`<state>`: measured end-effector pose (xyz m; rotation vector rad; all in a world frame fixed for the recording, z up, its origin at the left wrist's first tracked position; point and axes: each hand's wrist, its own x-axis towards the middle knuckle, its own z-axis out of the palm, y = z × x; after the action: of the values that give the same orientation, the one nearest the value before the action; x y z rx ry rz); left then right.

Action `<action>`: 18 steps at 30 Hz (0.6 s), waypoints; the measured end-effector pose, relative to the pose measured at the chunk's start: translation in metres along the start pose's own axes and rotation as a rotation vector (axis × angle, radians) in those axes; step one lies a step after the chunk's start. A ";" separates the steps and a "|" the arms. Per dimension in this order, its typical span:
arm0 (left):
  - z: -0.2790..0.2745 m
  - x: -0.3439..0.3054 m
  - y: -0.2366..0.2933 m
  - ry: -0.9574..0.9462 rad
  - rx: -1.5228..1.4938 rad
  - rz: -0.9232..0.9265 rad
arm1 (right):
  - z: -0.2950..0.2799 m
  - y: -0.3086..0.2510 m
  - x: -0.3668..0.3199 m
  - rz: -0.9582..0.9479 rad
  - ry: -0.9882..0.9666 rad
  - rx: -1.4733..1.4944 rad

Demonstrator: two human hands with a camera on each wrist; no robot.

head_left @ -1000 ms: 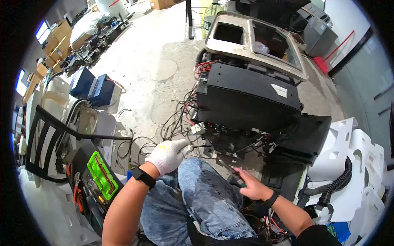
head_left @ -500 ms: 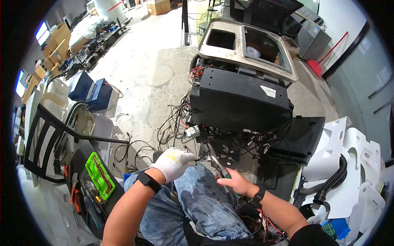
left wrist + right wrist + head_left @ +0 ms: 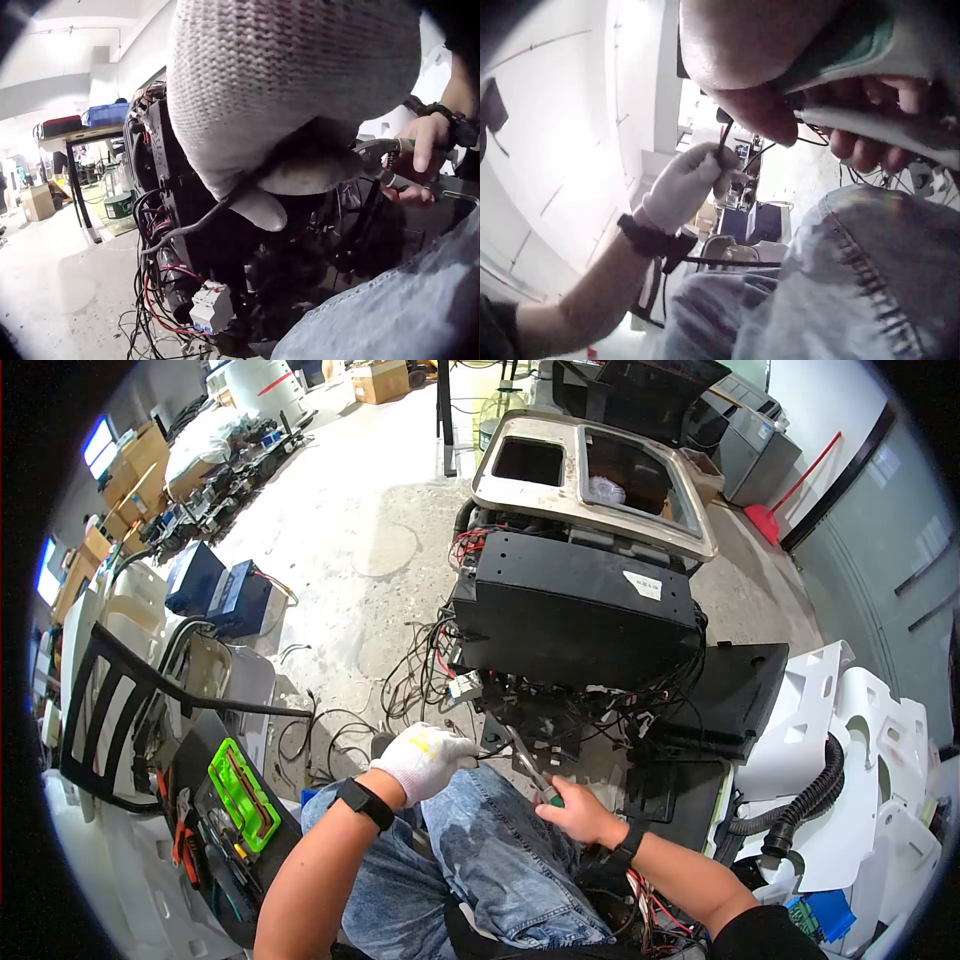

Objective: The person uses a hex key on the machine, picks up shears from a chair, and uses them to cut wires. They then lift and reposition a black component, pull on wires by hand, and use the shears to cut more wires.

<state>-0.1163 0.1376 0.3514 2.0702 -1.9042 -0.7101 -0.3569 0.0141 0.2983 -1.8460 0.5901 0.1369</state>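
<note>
My left hand [image 3: 425, 762], in a white knit glove, pinches a black cable [image 3: 196, 226] between thumb and fingers over my raised knee. In the left wrist view the cable trails from the glove toward the wiring. My bare right hand [image 3: 583, 815] grips pliers [image 3: 530, 764] with green and grey handles, a spring showing near their head. Their metal head points up and left, close beside the gloved fingertips. Ahead stands a large black metal box [image 3: 580, 610], with tangled wires and a white breaker-like block [image 3: 212, 306] at its near left corner.
A black chair frame [image 3: 130, 700] and a bench with a green tool case [image 3: 243, 793] and red-handled tools stand at left. White plastic panels with a black corrugated hose [image 3: 825, 797] lie at right. Dark blue batteries [image 3: 238, 600] sit on the floor; loose cables [image 3: 335, 735] trail nearby.
My right hand has brought the pliers left and up toward the gloved hand. The left hand has shifted slightly lower, still pinching the cable. The head view has turned a little right.
</note>
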 end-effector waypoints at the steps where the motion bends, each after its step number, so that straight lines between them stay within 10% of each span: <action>1: -0.002 0.000 0.001 -0.028 0.032 0.005 | -0.002 -0.002 0.001 0.037 -0.075 0.084; 8: -0.001 -0.006 -0.004 -0.082 0.208 0.079 | -0.002 -0.003 0.021 0.010 -0.206 0.305; 18: -0.008 -0.015 -0.027 -0.072 0.252 -0.056 | -0.001 0.017 0.007 -0.033 0.085 -0.101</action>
<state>-0.0899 0.1547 0.3483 2.2840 -2.0762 -0.5894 -0.3588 0.0065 0.2811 -1.9665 0.6212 0.0683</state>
